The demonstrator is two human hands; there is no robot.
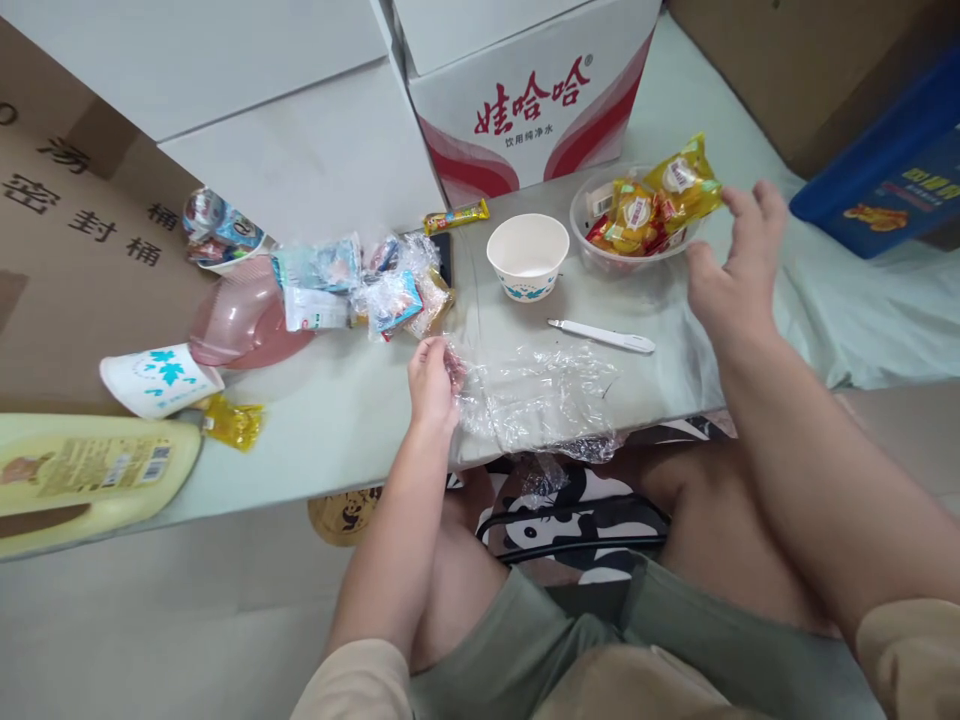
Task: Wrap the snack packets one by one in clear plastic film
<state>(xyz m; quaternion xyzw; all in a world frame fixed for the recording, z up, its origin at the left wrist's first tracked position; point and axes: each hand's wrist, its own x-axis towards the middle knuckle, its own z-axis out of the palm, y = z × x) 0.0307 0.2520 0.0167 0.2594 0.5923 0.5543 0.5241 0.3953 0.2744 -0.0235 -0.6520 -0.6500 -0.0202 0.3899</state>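
My left hand [435, 385] is closed at the edge of a crumpled clear plastic film [532, 395], which lies on the table and hangs over its front edge. My right hand [742, 265] is open, thumb and fingers apart, beside a clear plastic bowl [589, 255] of snack packets. A yellow snack packet [694, 185] leans at the bowl's right rim, close to my fingertips; whether they touch it I cannot tell. Left of the bowl stands a white paper bowl [527, 262] with a blue leaf print. A white-handled knife [604, 336] lies between the paper bowl and the film.
Wrapped snacks [397, 300] are heaped left of centre, by a pink bowl [255, 315]. A paper bowl [161, 380] lies tipped beside a yellow wrapper [236, 422]. A pale yellow bottle [90, 480] lies front left. White cartons [532, 110] stand behind; a blue container [892, 170] is at right.
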